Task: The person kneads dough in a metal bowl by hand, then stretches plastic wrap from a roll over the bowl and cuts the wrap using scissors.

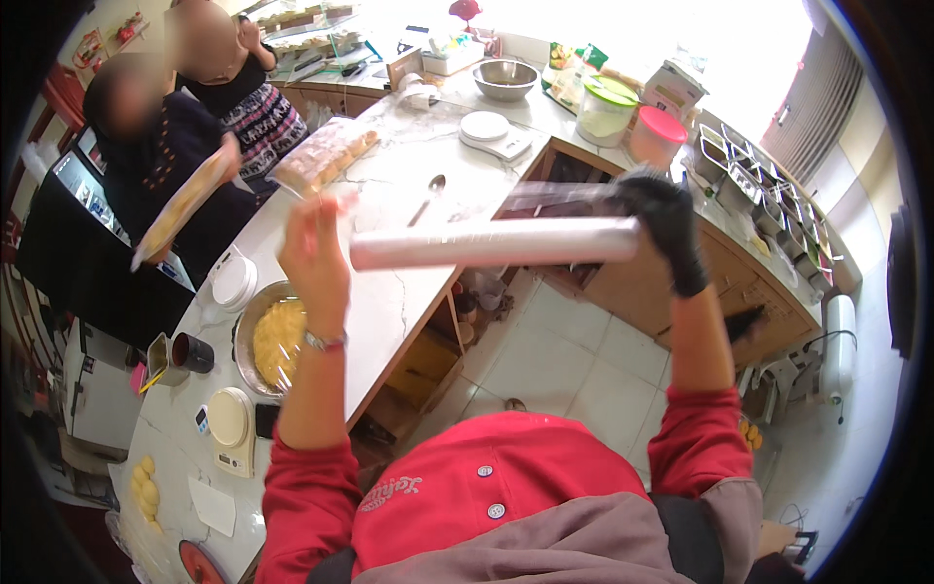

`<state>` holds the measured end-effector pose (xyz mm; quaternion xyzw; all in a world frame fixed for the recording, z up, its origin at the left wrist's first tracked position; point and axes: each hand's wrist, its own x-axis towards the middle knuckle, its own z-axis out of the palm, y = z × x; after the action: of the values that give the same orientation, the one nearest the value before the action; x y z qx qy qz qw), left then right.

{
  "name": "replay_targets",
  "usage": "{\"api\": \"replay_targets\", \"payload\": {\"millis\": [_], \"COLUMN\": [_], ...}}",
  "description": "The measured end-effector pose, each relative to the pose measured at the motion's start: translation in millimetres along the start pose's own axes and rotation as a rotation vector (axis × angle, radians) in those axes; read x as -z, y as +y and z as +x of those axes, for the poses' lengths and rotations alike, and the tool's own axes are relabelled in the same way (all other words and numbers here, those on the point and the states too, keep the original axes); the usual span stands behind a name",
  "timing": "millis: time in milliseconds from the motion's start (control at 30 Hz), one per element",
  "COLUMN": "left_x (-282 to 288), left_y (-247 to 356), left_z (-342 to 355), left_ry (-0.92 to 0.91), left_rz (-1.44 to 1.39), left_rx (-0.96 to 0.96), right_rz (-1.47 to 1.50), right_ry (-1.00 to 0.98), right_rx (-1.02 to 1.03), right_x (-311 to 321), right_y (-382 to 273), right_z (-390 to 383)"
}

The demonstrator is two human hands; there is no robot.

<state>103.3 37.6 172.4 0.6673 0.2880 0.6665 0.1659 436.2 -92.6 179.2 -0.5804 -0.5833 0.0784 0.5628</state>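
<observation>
A roll of clear plastic wrap [496, 243] lies level in the air before me, above the counter edge and the floor. My right hand [664, 216], in a black glove, is closed at the roll's right end, where a loose stretch of clear film [559, 198] runs into its fingers. Beside the roll's left end is my left hand [316, 248], bare, with a band at the wrist. Its raised fingers are smeared by motion, so whether they grip the wrap cannot be made out. Below my left forearm stands a metal bowl of yellow, crumbly-looking food [278, 341].
On the marble counter sit a spoon [428, 198], white scales [494, 134], a bagged food pack [326, 158], a cream scale [232, 428] and dough pieces [145, 490]. Lidded tubs [607, 109] and metal bins [749, 180] stand at right. Two people are across the counter, one holding a bagged item [182, 207].
</observation>
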Motion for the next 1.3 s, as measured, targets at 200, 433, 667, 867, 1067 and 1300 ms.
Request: {"api": "replay_targets", "payload": {"millis": [200,433,667,867,1067,1300], "left_x": [-48,-143,-208,-190,-203,-242], "left_y": [75,-72,-59,43,75,-94], "left_z": [83,-170,-113,46,66,-214], "left_ry": [-0.320,-0.579,-0.398,-0.193,-0.405,-0.384], "left_rz": [-0.430,0.026,-0.030,-0.341,-0.709,0.052], "left_rx": [-0.141,0.403,0.234,0.015,0.078,0.449], "right_rz": [-0.173,-0.516,-0.407,-0.388,-0.709,-0.868], "right_ry": [0.195,0.122,0.119,0.098,0.318,0.161], "right_rx": [0.201,-0.135,-0.258,-0.155,0.007,-0.157], "right_x": [102,46,108,175,187,67], "right_y": [-113,142,121,-39,-99,190], "right_z": [17,-163,-98,-5,-20,-170]}}
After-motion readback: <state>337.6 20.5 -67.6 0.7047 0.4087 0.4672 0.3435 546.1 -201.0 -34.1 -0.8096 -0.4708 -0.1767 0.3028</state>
